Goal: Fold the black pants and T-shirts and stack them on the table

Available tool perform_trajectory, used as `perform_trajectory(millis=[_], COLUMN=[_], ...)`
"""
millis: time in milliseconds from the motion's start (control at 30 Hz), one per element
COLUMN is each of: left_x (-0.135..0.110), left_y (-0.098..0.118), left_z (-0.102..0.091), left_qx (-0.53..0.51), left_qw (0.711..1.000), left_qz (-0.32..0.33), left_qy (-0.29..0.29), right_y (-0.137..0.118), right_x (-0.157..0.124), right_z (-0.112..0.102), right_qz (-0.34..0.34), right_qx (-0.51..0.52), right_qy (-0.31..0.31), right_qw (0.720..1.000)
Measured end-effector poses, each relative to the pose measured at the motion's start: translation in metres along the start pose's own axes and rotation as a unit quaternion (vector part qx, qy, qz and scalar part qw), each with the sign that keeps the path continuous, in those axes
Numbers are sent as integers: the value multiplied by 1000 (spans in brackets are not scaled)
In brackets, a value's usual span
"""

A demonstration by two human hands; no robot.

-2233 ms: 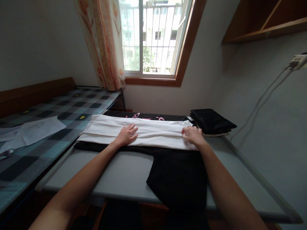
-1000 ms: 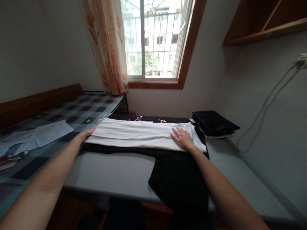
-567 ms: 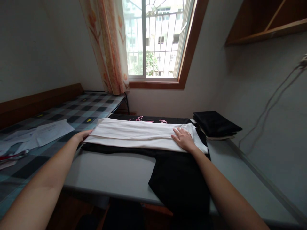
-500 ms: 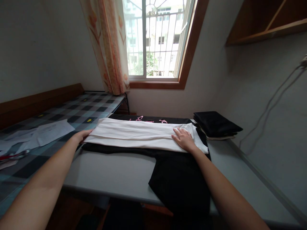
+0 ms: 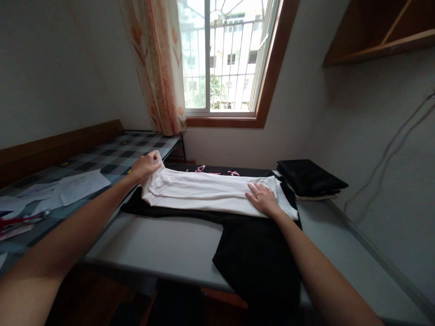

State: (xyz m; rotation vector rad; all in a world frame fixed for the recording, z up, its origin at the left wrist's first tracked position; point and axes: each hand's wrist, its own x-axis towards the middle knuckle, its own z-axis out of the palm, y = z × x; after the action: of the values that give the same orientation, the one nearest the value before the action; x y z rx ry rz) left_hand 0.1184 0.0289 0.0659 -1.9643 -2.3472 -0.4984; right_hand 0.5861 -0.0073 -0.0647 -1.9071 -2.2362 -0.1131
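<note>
Mostly flat, white cloth lies as a long folded strip across black garment on table, spanning from hand to hand. Left hand: fingers curled closed, pinching the cloth's left end, that corner raised. Right hand: palm down, fingers extended, slightly spread, resting on the cloth near its right end, ungripped.
</note>
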Motion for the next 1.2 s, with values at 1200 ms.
perform_trajectory(millis=[1200], left_x=[-57], left_y=[69], left_z=[85], left_qx=[119], left_qw=[989], left_qz=[43], left_qy=[-72], right_y=[4], right_x=[0], right_z=[3], right_qz=[-11], right_qx=[12], right_qy=[5], right_qw=[1000])
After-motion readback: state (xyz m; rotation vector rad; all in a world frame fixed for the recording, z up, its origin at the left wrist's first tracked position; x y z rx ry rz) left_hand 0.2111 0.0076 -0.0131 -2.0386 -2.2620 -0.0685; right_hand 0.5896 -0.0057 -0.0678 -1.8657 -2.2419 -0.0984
